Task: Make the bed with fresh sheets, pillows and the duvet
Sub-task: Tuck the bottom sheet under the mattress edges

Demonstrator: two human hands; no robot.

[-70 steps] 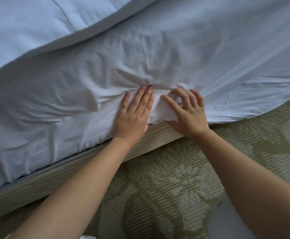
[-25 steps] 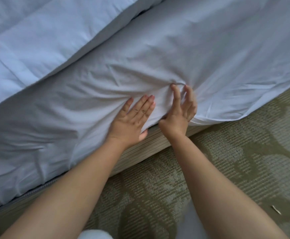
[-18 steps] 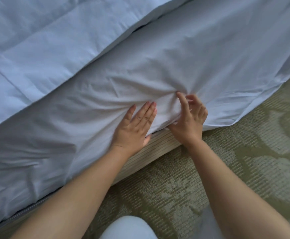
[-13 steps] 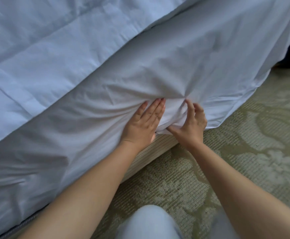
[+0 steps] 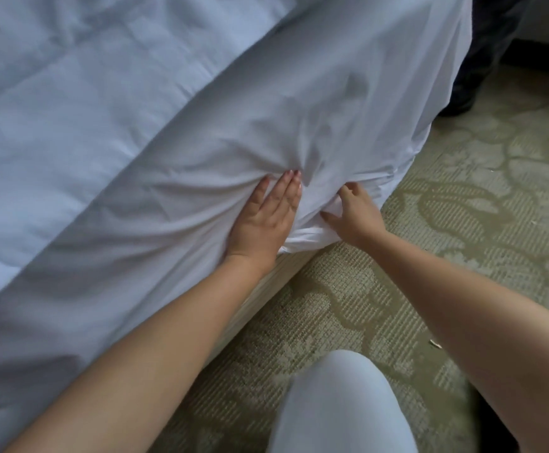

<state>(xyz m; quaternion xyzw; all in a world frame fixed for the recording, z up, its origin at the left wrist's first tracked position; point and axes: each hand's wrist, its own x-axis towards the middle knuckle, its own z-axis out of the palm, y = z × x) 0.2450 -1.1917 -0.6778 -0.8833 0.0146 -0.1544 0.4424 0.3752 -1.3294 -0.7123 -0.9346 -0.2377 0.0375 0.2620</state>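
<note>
A white sheet [image 5: 315, 103] hangs over the side of the bed, with a quilted white duvet [image 5: 70, 93] lying on top at the upper left. My left hand [image 5: 265, 220] presses flat against the sheet on the mattress side, fingers straight. Just to its right, my right hand [image 5: 353, 214] grips a bunched fold of the sheet at its lower hem, the fingertips buried in the cloth. Creases radiate from the spot between both hands. Below the hem a strip of the striped bed base [image 5: 286, 266] shows.
Patterned green carpet [image 5: 462, 197] covers the floor at right and below. My knee in light trousers [image 5: 341, 403] is at the bottom centre. Dark legs and a shoe of another person [image 5: 482, 53] stand past the bed's corner at the upper right.
The view has swung right, bringing the bed's corner and the dark legs into sight. My right hand has dug deeper into the bunched hem; my left hand still presses flat.
</note>
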